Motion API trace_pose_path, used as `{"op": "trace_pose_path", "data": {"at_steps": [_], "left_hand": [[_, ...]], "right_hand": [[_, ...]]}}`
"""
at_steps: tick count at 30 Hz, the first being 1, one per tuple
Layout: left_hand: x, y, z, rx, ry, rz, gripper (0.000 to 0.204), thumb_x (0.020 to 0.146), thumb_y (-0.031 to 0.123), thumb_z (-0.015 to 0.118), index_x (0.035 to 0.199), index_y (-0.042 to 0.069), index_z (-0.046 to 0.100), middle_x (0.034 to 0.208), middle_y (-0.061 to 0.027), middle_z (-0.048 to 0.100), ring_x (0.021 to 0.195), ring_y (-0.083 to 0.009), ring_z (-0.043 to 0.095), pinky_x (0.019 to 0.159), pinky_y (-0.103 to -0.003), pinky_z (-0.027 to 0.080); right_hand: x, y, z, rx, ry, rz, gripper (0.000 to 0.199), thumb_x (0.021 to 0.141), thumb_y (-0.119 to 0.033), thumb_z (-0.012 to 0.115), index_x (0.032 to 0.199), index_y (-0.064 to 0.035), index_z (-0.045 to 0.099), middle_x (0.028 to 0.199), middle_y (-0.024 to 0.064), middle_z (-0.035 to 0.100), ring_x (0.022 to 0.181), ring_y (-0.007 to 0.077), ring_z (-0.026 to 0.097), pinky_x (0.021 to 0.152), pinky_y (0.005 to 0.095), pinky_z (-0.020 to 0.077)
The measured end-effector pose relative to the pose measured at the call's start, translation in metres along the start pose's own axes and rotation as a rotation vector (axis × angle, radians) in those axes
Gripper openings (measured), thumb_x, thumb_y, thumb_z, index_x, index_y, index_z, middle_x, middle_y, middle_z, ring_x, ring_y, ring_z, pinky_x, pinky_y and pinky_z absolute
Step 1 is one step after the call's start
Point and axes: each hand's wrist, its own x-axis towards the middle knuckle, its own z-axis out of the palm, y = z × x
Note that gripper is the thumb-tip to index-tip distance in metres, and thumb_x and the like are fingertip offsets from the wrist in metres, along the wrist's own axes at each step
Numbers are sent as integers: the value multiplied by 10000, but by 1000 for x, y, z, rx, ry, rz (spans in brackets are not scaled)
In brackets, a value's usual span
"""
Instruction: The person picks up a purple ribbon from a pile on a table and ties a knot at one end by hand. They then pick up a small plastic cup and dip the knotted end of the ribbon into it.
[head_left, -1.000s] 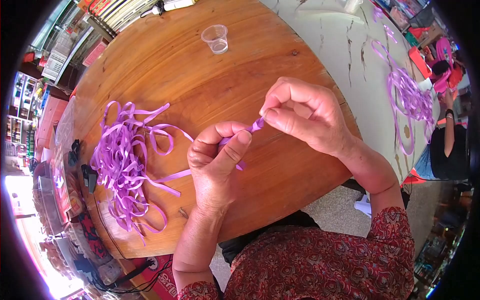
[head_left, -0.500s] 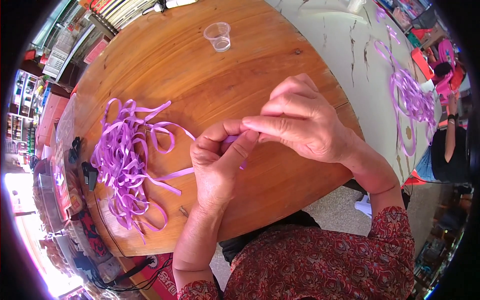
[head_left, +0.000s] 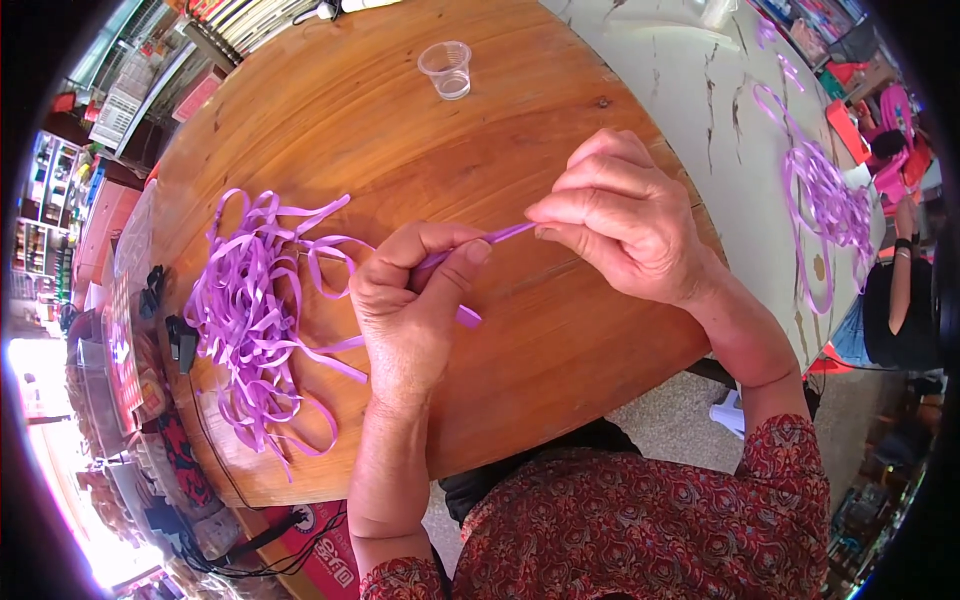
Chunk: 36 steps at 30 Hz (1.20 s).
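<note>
A narrow purple ribbon is stretched between my two hands above the wooden table. My left hand is closed round it, with the thumb pressed against the bent forefinger; a short ribbon end hangs out below the thumb. Thumb and forefinger of my right hand pinch the other end, the remaining fingers curled. To the left of my left hand lies a loose, tangled heap of purple ribbon, and strands from it run toward that hand.
A clear plastic cup stands at the far side of the wooden table. On the white marbled table to the right lies another purple ribbon heap. A person in black sits beyond it. A black cable edges the left.
My hands have drawn apart, the right one up and to the right, the left one slightly left. Between them a taut length of ribbon now shows.
</note>
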Motion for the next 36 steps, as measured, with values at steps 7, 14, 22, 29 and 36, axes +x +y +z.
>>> {"op": "trace_pose_path", "data": {"at_steps": [7, 14, 22, 29, 36], "left_hand": [[1, 2, 0, -80, 47, -83, 51, 810, -7, 654, 855, 14, 667, 717, 14, 618, 597, -12, 509, 434, -160, 413], [0, -2, 2, -72, 6, -109, 57, 814, -2, 651, 867, 16, 664, 703, 12, 609, 579, -20, 512, 432, -165, 411], [-3, -7, 2, 129, -157, 25, 49, 833, -10, 641, 874, 13, 654, 765, 31, 548, 668, -24, 449, 584, -179, 366], [0, -7, 2, 68, -162, -5, 60, 850, 42, 655, 899, 9, 655, 707, 65, 513, 631, -21, 427, 569, -178, 360], [-10, 12, -21, 305, -179, 136, 85, 842, 44, 662, 922, 14, 663, 740, 51, 557, 677, -35, 475, 596, -187, 390]], "right_hand": [[0, 7, 0, 198, 4, 83, 401, 645, -98, 778, 1024, -40, 661, 809, 39, 623, 772, 202, 568, 677, 313, 456], [1, 3, 2, 174, 14, 44, 442, 634, -148, 786, 1042, -35, 659, 807, 37, 620, 754, 199, 569, 670, 309, 461], [3, 3, -9, 170, 17, 112, 138, 743, -14, 700, 872, 0, 652, 792, 56, 601, 750, 182, 551, 656, 292, 441], [-10, 41, -35, 836, 520, 465, 137, 927, -78, 518, 976, -22, 634, 919, 69, 628, 847, 157, 560, 818, 313, 436], [-40, 76, -101, 1095, 664, 392, 168, 947, -148, 508, 1020, -78, 642, 993, 12, 631, 946, 140, 550, 930, 335, 381]]}}
